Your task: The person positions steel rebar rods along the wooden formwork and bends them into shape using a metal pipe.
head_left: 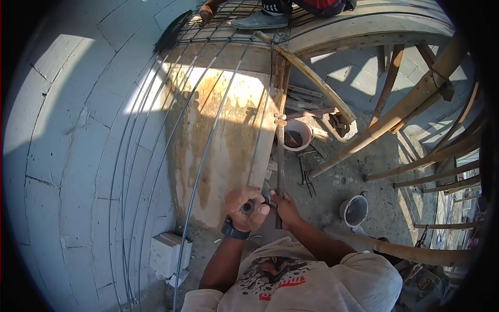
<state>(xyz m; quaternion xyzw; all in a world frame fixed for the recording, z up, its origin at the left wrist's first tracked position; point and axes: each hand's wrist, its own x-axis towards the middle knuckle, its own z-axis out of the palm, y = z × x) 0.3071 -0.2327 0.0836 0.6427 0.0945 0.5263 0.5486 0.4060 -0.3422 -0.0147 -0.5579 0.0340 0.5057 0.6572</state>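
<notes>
My left hand [245, 209], with a dark watch [235, 229] at the wrist, is curled closed in front of my shirt. A dark round spot shows in the hollow of its fingers; I cannot make out what it holds. Close beside it, my right hand [286, 209] is closed around the lower part of a long, narrow brown bar [280, 161] with a pale, knobbed upper end. The bar stands along the right edge of a stained plywood panel [210, 140]. Something thin and pale shows between the hands, too small to name.
Several steel bars [205, 151] run down the panel and the block wall [78, 130]. Above, another person's hand [208, 11] and shoe [262, 20] are on the rebar grid. Slanting poles [374, 125] stand right, near buckets [354, 210] and tools [305, 174]. White blocks [167, 254] lie lower left.
</notes>
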